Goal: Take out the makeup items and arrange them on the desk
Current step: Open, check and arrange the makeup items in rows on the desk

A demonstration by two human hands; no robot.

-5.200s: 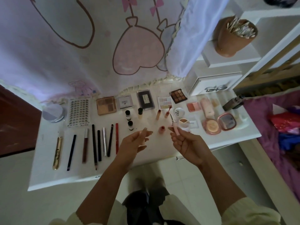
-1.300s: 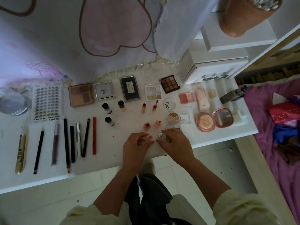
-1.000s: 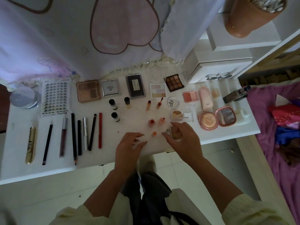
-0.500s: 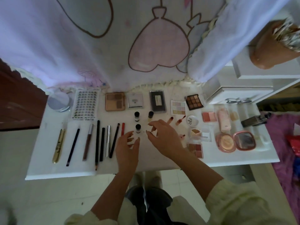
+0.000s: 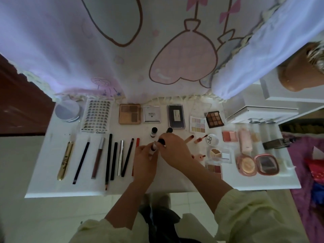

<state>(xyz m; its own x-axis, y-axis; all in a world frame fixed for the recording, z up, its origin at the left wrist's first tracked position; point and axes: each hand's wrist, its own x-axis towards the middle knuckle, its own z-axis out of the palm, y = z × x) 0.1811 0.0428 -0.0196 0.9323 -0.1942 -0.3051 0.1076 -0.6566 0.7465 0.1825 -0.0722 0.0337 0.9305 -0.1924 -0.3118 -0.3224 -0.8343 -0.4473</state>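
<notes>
A pale lilac curtain point(image 5: 87, 50) fills the back, drawn with big brown-outlined pink hearts and bows, and its fringed hem meets the white surface point(image 5: 50, 183). To the left there's a dark red-brown wooden panel point(image 5: 17, 102). Below, pale floor tiles point(image 5: 43, 218). On the right, a white shelf unit point(image 5: 287, 97) carries a brown pot point(image 5: 296, 72), with purple bedding point(image 5: 299, 155) at the edge. The light is dim and soft.

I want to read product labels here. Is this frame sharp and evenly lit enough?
Head view: the bright curtain backlights the scene, leaving the desk dim; the wide lens bows the desk edges; the small bottle held between the left hand and right hand is soft, so most labels are illegible.
</notes>
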